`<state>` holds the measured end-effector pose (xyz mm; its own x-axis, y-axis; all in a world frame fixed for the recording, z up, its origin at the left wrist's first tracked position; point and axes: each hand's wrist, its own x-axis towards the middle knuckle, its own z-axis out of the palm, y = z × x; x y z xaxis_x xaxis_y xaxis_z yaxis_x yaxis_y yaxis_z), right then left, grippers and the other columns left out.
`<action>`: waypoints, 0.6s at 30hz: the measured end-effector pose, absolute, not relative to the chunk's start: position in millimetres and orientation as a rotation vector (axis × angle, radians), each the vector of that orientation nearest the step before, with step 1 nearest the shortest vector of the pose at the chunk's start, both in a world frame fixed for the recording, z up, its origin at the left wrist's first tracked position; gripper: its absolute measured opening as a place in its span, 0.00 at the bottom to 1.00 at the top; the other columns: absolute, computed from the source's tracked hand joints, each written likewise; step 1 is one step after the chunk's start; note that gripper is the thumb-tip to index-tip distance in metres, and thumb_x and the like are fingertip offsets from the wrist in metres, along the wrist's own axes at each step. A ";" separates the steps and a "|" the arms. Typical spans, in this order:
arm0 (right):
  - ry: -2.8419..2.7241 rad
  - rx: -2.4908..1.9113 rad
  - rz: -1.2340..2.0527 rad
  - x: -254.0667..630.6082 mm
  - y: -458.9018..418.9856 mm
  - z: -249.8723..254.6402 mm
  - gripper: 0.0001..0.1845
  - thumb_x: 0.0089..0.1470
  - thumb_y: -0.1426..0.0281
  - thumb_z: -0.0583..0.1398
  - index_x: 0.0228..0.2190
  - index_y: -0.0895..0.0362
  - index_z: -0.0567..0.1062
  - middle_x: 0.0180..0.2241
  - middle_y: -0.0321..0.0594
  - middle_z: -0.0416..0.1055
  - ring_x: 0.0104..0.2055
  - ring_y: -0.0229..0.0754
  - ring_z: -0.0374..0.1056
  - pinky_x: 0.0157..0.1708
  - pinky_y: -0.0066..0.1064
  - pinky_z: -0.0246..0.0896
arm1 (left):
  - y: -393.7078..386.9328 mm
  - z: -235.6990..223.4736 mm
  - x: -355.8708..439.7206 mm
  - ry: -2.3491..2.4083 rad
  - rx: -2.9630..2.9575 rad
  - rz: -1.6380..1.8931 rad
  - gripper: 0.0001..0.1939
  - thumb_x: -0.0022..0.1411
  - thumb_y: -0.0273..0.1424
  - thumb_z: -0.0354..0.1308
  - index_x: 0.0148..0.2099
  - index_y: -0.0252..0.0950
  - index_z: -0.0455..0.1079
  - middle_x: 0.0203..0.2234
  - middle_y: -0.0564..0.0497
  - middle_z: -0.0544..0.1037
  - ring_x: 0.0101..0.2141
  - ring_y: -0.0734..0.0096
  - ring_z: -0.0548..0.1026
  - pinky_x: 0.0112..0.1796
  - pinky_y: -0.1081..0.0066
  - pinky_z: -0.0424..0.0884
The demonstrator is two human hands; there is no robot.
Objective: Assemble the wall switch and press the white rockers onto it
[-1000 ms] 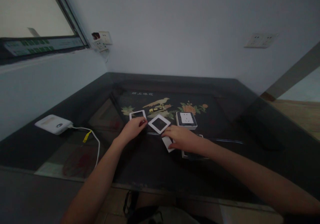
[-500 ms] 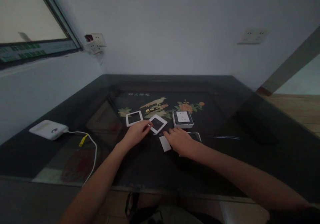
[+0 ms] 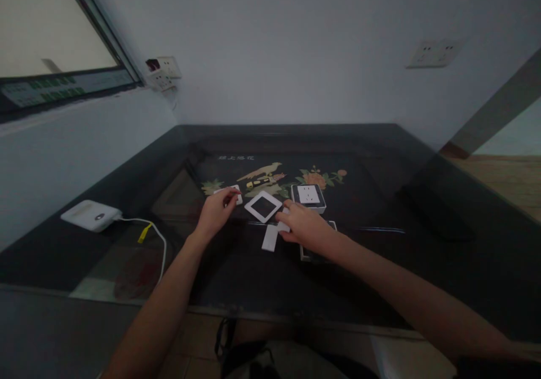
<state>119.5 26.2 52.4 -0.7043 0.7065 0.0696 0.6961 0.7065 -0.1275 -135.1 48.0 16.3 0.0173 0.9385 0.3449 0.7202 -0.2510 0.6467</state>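
Note:
My right hand point(image 3: 302, 225) is closed on a small white rectangular plate point(image 3: 284, 220), pinched between thumb and fingers. A second white rectangular plate point(image 3: 270, 238) lies flat just left of those fingertips. Between my hands rests a white square socket frame point(image 3: 250, 211) with an open middle, turned like a diamond. My left hand point(image 3: 216, 210) is over another white frame point(image 3: 239, 200) and hides most of it. Its thumb and fingers are curled together; whether they grip anything is unclear. Beyond my right hand sits a wall socket point(image 3: 309, 195) in a white box. Another box point(image 3: 315, 257) is partly under that hand.
The dark glossy table point(image 3: 359, 300) shows a bird and flower picture. A yellow and black tool point(image 3: 257, 183) lies behind the frames. At left is a white device point(image 3: 91, 215) with a white cable point(image 3: 163, 244) and yellow tag. Sockets point(image 3: 435, 53) are on the wall.
My left hand has moved left from the diamond-turned frame to the other frame. My right hand now holds a white plate above the table, with another plate lying beside it.

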 end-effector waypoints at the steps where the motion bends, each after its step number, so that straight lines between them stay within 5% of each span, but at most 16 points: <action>1: -2.755 -1.142 0.169 125.0 28.1 55.7 0.15 0.54 0.69 0.63 0.45 0.58 0.74 0.51 0.56 0.67 0.48 0.55 0.70 0.42 0.44 0.69 | 46.9 17.8 -131.3 1.687 1.977 1.094 0.11 0.62 0.32 0.51 0.42 0.34 0.72 0.30 0.48 0.77 0.29 0.67 0.73 0.33 0.70 0.65; 12: -2.315 -1.028 0.315 191.1 16.8 55.5 0.20 0.50 0.71 0.67 0.46 0.55 0.74 0.53 0.51 0.63 0.54 0.53 0.66 0.51 0.47 0.66 | 14.5 42.8 -2.1 0.996 1.832 0.809 0.14 0.65 0.38 0.52 0.38 0.33 0.72 0.26 0.51 0.76 0.24 0.74 0.71 0.27 0.74 0.67; 18: -2.134 -0.987 0.401 224.7 22.0 42.1 0.19 0.54 0.68 0.64 0.49 0.52 0.75 0.52 0.49 0.66 0.56 0.51 0.64 0.55 0.49 0.62 | 15.3 37.2 1.5 0.971 1.857 0.885 0.12 0.67 0.36 0.51 0.46 0.35 0.71 0.37 0.48 0.78 0.36 0.66 0.75 0.40 0.66 0.71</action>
<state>224.7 22.0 42.1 -0.4312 0.7550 0.4940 0.5244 0.6553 -0.5437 1.5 15.3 37.2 0.4505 0.8705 0.1981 0.2772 -0.3474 0.8958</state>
